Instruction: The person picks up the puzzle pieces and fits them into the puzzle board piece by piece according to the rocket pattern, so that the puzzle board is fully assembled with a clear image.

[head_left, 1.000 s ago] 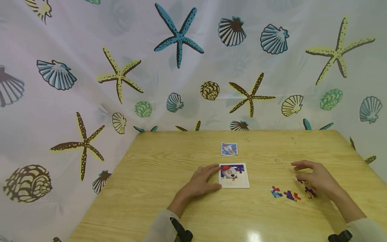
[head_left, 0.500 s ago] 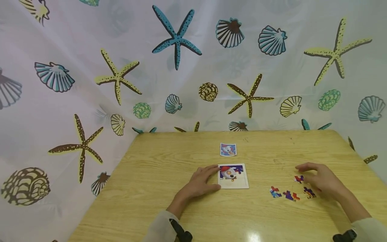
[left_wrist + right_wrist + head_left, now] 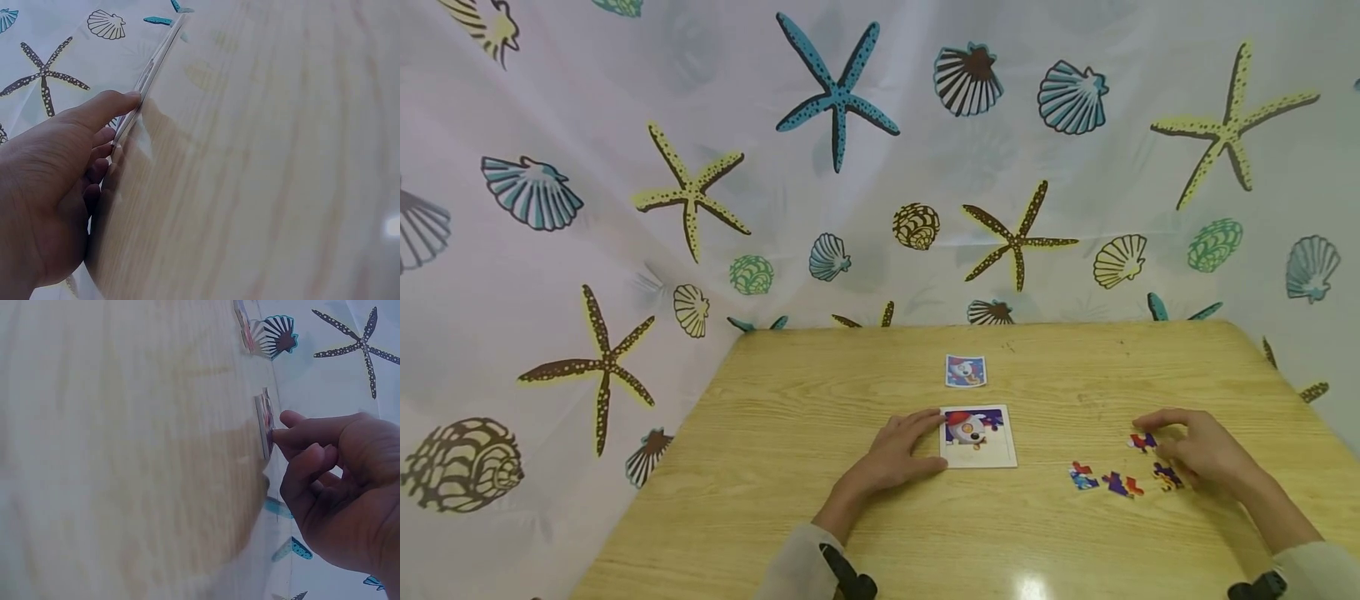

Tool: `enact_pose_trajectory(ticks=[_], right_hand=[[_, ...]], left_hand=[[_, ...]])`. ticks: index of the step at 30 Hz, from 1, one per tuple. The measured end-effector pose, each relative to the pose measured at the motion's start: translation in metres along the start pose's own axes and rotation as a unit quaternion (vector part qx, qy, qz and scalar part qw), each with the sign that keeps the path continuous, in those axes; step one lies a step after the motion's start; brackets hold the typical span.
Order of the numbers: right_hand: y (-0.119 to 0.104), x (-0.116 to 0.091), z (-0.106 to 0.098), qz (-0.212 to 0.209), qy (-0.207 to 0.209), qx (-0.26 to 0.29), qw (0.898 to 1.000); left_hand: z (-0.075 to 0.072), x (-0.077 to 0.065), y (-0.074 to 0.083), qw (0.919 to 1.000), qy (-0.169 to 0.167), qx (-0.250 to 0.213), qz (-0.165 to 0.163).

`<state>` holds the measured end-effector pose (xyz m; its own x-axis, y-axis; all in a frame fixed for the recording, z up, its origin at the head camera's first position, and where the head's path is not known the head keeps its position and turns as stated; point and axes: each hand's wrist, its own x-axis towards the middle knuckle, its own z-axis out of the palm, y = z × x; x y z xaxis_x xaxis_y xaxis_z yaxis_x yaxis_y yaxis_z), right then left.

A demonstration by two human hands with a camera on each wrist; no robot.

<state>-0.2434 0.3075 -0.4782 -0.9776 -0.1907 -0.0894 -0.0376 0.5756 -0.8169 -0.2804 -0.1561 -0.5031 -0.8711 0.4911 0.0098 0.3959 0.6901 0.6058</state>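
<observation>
My left hand (image 3: 891, 452) rests at the left edge of a square white puzzle tray (image 3: 992, 457), fingertips and thumb touching its frame. Several joined pieces in the tray show a white character in a red hat; its lower part is bare. Over to the right, my right hand (image 3: 1206, 450) hovers low beside a red, white and purple puzzle piece (image 3: 1142, 442). In the right wrist view, a fingertip touches a puzzle piece (image 3: 265, 425) lying flat on the table. Three other spots hold loose pieces: blue and red (image 3: 1082, 476), purple and red (image 3: 1122, 485), dark purple and orange (image 3: 1167, 477).
A small picture card (image 3: 966, 372) with the same character lies behind the tray. The wooden table (image 3: 820, 375) ends at a white curtain (image 3: 880, 192) printed with starfish and shells. Wrist straps with black devices (image 3: 848, 575) sit at both sleeves.
My right hand has drawn slightly right, uncovering the red, white and purple piece, and its fingers have come close around that piece. The left hand stays at the tray's edge.
</observation>
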Motion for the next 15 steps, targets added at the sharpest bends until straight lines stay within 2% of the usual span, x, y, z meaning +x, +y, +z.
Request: enact_pose_trajectory(ticks=[15], right_hand=[[0.0029, -0.0013, -0.0001, 0.001, -0.003, 0.0, 1.0]], left_hand=[[0.0011, 0.0005, -0.0014, 1.0, -0.001, 0.003, 0.0]])
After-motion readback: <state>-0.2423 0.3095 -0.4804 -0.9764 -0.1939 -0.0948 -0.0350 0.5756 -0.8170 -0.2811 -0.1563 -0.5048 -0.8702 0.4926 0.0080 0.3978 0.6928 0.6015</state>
